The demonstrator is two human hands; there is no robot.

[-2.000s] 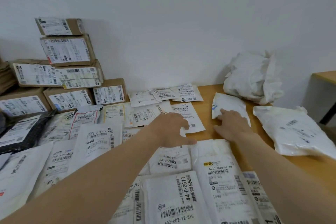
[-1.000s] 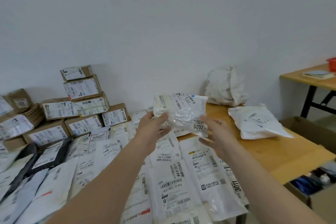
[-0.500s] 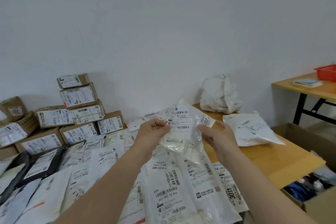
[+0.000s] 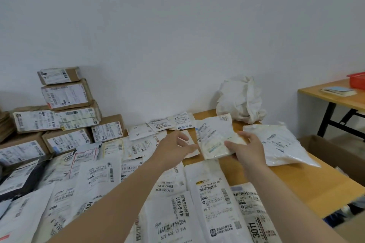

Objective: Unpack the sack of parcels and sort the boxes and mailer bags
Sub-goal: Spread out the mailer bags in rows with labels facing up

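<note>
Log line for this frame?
right hand grips small mailer bag | left hand open beside it | boxes stacked left | sack crumpled behind

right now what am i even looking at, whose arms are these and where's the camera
There is no machine here. These are a person's two bare arms, filmed by one wide-angle camera worn on their head and looking forward and down, so you see roughly what they see. The right hand grips a small white mailer bag over the wooden table. The left hand is open beside it and holds nothing. Flat mailer bags with printed labels lie in rows across the table. Brown cardboard boxes are stacked against the wall on the left. A crumpled white sack sits at the back, with a larger white bag lying in front of it. The person is sorting parcels.
</note>
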